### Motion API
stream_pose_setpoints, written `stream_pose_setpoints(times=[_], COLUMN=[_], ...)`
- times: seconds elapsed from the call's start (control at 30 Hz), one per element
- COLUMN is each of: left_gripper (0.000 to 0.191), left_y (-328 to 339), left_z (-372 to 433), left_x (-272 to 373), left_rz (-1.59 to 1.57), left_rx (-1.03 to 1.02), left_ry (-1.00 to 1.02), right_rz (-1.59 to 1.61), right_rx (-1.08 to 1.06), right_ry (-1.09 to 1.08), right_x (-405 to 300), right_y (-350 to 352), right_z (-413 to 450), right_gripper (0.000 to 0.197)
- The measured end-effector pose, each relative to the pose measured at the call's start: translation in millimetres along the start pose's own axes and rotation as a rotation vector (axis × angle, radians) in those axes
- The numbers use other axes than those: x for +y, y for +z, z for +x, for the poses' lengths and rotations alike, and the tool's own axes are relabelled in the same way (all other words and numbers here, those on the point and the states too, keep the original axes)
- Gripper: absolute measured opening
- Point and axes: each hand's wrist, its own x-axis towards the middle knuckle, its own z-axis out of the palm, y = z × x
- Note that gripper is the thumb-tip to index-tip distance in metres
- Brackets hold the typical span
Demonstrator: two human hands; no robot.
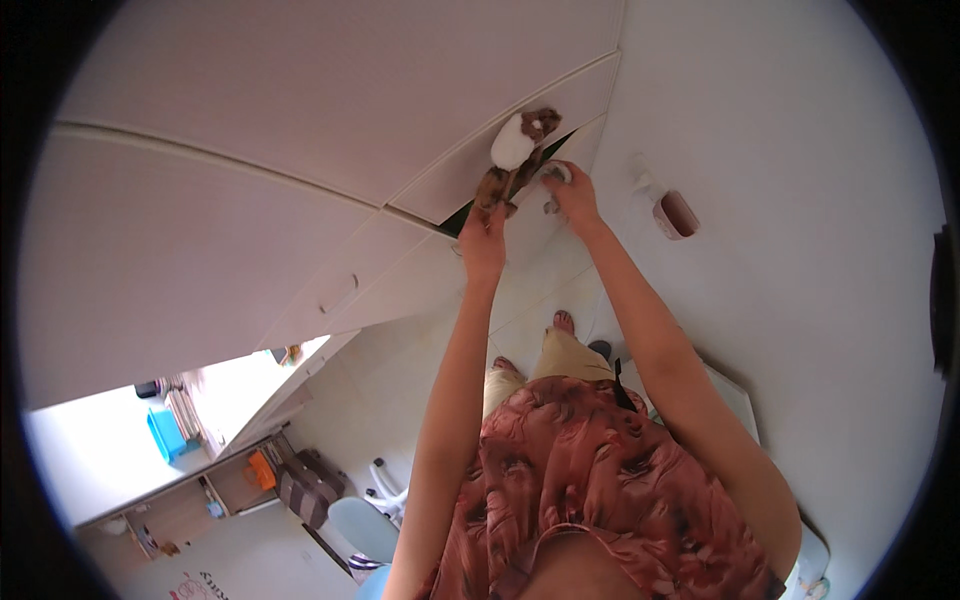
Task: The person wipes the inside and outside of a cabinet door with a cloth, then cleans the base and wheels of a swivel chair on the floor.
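My left hand (484,241) grips the lower brown end of a soft brown-and-white item (513,144), which looks like a plush toy. Its white middle and darker brown top lie against the pale front of a cabinet drawer (427,193). To the right, my right hand (579,199) has its fingers curled around a small grey-and-white object (556,174); what it is cannot be made out. Between the drawer front and the pale panel below, a dark gap (453,223) shows, partly covered by the brown item and my left hand.
Tall pale cabinet doors (330,90) rise on the left. A pink holder (676,216) is fixed to the white wall at right. Behind me at lower left are a light-blue swivel chair (363,523), a dark striped bag (309,487) and a blue basket (166,435).
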Motion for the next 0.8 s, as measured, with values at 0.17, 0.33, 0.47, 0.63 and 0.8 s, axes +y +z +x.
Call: stream_pose_setpoints(times=[0.17,0.33,0.47,0.63,0.8], left_gripper=[0.029,0.021,0.036,0.057,0.070], left_y=[3,-33,-39,-20,-24], left_z=[-21,-48,-56,-57,-69], left_x=[-41,-98,-105,-89,-93], left_rz=[-0.234,-0.015,0.134,0.112,0.144], left_rx=[0.116,0.198,0.192,0.067,-0.015], left_ry=[-0.220,-0.266,-0.291,-0.290,-0.204], right_rz=[0.031,-0.053,-0.001,0.031,0.124], right_rx=[0.098,0.065,-0.098,-0.088,-0.184], right_ry=[0.048,0.168,0.114,-0.076,0.091], right_x=[1,20,11,-2,-1], right_y=[-37,-52,-35,5,34], right_z=[-22,-58,-65,-22,-9], right_gripper=[0.040,0.034,0.040,0.048,0.046])
